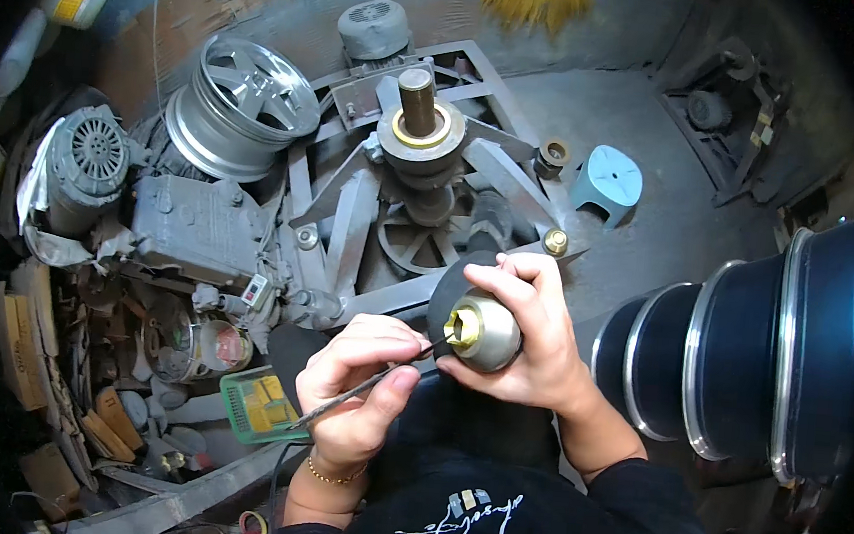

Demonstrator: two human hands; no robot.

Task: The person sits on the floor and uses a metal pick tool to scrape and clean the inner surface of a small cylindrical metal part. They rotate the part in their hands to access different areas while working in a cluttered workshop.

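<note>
My right hand (546,352) is wrapped around a rounded silver metal part (498,335), whose opening has a yellow lining (463,326) and faces left. Between the thumb and fingers of my left hand (358,377) is a thin dark rod-shaped tool (341,401). The tool slants up to the right, its far tip at the yellow opening; whether the tip goes inside I cannot tell. Both hands are held close together in front of my dark shirt.
Beyond my hands stands a grey metal frame (350,231) with an upright shaft (418,106). A wheel rim (244,107), a motor (92,155) and a green tray (236,403) lie to the left. On the right are a blue stool (609,181) and a large ribbed dark-blue duct (741,352).
</note>
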